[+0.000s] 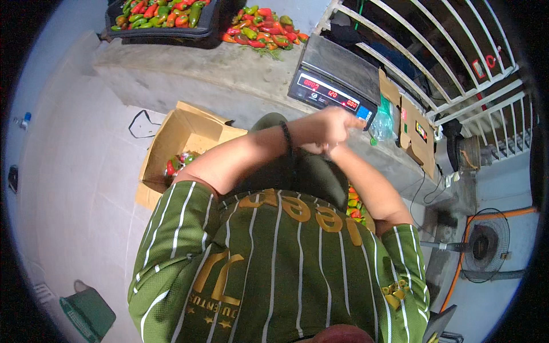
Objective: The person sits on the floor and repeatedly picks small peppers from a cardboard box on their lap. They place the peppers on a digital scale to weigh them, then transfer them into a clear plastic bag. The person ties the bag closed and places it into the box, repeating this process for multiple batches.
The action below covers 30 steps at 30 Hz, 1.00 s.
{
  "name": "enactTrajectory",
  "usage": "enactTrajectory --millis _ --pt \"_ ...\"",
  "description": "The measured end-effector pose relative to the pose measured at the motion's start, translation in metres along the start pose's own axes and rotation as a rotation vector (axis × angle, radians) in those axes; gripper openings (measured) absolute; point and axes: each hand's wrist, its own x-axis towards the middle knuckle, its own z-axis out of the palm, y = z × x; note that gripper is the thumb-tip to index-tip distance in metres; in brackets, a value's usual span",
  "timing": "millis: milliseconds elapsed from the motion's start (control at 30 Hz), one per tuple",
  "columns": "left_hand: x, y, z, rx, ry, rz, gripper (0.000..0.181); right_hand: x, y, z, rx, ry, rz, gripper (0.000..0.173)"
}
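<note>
My left hand [336, 124], blurred, is in front of the lower right edge of a digital scale [339, 68] with lit red digits and no load on its platform. Just below it, my right hand [318, 148] is partly hidden, its wrist close to the left hand; I cannot tell what either holds. Red and green peppers [266, 30] lie piled on the concrete ledge beside the scale. More peppers fill a black crate [206, 32]. An open cardboard box [188, 133] on the floor has peppers [176, 165] inside, and further peppers [356, 206] show beside my right leg.
Clear and green plastic bags [384, 124] and a flattened cardboard box [414, 128] lie right of the scale. White metal bars [403, 55] run behind the ledge. A fan [484, 244] is at the right, a green basket [88, 313] at the lower left.
</note>
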Motion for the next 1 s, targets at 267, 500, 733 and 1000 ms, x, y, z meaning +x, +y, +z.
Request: enactTrajectory --millis 267,500,733,1000 --pt "0.016 0.022 -0.034 -0.049 0.099 -0.016 0.056 -0.035 0.000 -0.085 -0.214 -0.194 -0.345 0.026" --pt "0.020 -0.007 -0.013 -0.045 0.058 -0.023 0.061 -0.027 0.004 -0.032 -0.390 -0.370 -0.289 0.053" --pt "0.005 0.023 -0.007 0.044 -0.088 -0.180 0.062 0.010 0.095 0.056 0.369 -0.087 -0.120 0.033" --pt "0.018 -0.005 -0.022 0.054 0.091 -0.102 0.056 -0.030 0.001 -0.047 0.633 -0.049 0.306 0.030"
